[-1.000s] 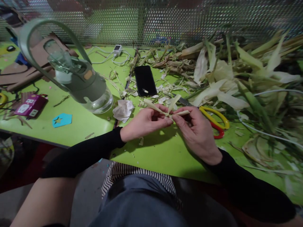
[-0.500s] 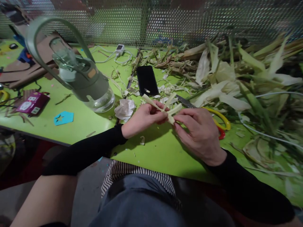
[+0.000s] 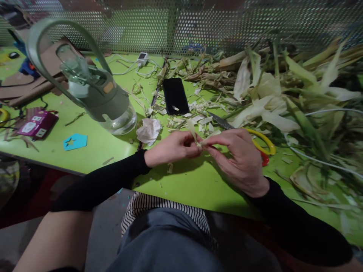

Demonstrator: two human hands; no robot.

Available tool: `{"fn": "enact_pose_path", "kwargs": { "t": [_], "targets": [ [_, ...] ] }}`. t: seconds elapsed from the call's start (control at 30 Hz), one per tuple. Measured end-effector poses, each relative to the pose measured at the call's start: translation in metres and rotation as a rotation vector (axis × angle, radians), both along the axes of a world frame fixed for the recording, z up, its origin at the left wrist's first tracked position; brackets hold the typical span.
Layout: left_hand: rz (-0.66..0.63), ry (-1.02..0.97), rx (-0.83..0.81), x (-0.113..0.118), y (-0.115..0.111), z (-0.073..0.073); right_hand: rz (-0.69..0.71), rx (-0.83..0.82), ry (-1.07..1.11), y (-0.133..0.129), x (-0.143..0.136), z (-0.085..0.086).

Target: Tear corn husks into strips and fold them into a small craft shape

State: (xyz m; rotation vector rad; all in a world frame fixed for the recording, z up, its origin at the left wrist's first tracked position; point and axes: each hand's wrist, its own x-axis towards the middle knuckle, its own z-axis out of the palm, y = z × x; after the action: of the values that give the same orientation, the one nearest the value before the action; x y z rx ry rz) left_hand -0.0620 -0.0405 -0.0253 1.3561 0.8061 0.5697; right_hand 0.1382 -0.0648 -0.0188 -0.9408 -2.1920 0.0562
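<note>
Pale corn husk strips (image 3: 193, 128) are pinched between my two hands above the front part of the green table (image 3: 181, 189). My left hand (image 3: 174, 148) is closed on them from the left, its fingertips at the knot-like crossing. From the right, my right hand (image 3: 238, 158) pinches the strips between thumb and index finger, close to the left fingertips. One strip sticks up from between the hands. Scissors (image 3: 262, 140) with yellow and red handles lie partly hidden behind my right hand, blades pointing left.
A green bottle (image 3: 104, 100) stands at the left, beside crumpled paper (image 3: 149, 131). A black phone (image 3: 176, 96) lies beyond my hands among husk scraps. A husk pile (image 3: 266, 90) fills the right. A purple box (image 3: 38, 124) and blue paper (image 3: 75, 141) lie left.
My right fingertips have moved slightly up and left, against the left ones. The strips have shifted: fewer ends spread out, and one now stands up between the hands.
</note>
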Motion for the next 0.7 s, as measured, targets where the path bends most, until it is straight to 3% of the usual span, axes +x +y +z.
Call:
{"fn": "enact_pose_path", "kwargs": {
  "t": [0.2, 0.5, 0.7],
  "targets": [
    [-0.017, -0.060, 0.002, -0.0003, -0.0002, 0.0030, -0.012, 0.075, -0.109, 0.0086, 0.0050, -0.0001],
    [0.050, -0.131, 0.044, 0.0020, 0.0002, -0.0020, -0.062, -0.214, 0.132, 0.0059, -0.0001, -0.0050],
    [0.152, -0.201, -0.003, -0.0006, 0.0038, 0.0003, -0.109, 0.074, -0.035, 0.0070, 0.0061, 0.0016]
  ]
}}
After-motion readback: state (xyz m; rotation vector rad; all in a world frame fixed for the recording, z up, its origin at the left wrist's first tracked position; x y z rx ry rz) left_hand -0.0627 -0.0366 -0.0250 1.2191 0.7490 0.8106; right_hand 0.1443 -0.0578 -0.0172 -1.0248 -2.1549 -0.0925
